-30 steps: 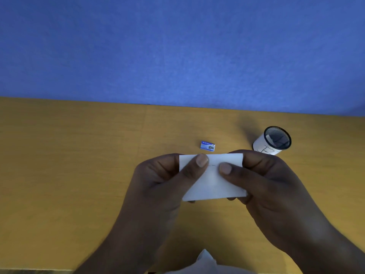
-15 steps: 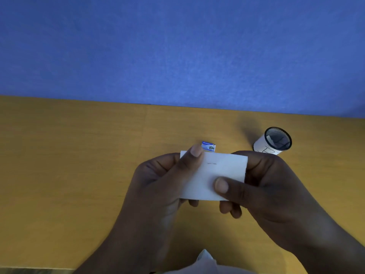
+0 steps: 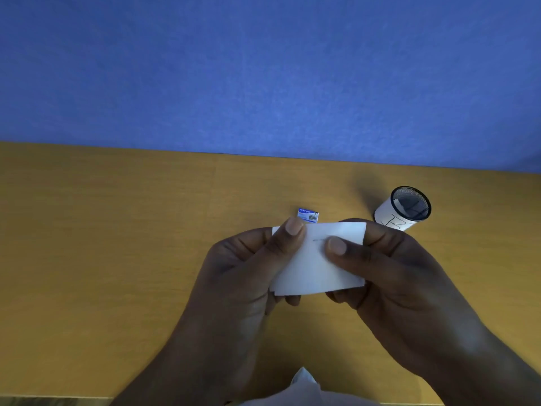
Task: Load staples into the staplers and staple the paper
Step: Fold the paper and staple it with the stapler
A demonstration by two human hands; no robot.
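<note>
— Paper: where does it sit, working out from the near edge?
— Nearest of all is a white crumpled scrap at the bottom edge; I cannot tell what it is. Just beyond it the paper, a small white piece, is held above the bench between both hands.
— And the fingers?
— The left hand pinches the paper's left end, with the thumb on top near the far edge and the other fingers curled underneath. The right hand pinches the right end the same way, its thumb flat on the face beside a thin dark mark.
— What lies past the hands?
— A blue and white box lies flat on the bench just beyond the left thumb. Farther right is a black mesh cup wrapped in white, its open mouth toward the camera and a handwritten mark on its side.
— The surface and the room?
— The bench is yellow-brown, with a faint seam running near to far. A plain blue wall rises along its far edge.
</note>
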